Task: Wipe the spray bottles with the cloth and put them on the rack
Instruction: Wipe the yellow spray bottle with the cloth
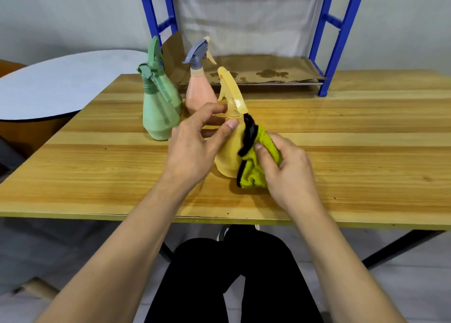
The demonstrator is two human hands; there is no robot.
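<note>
A yellow spray bottle (229,149) stands upright on the wooden table (341,137). My left hand (195,147) grips its neck with thumb and fingers. My right hand (288,169) presses a green cloth with black edging (253,171) against the bottle's right side. Behind and to the left stand two green spray bottles (159,117), one partly behind the other, and a pink spray bottle with a grey trigger head (199,91). The blue rack (334,42) stands at the back of the table, its lowest shelf lined with stained cardboard (266,71).
A round white table top (56,83) lies to the left, beyond the wooden table's edge. A pale sheet hangs behind the rack. My legs in black trousers (231,274) show below the table's front edge.
</note>
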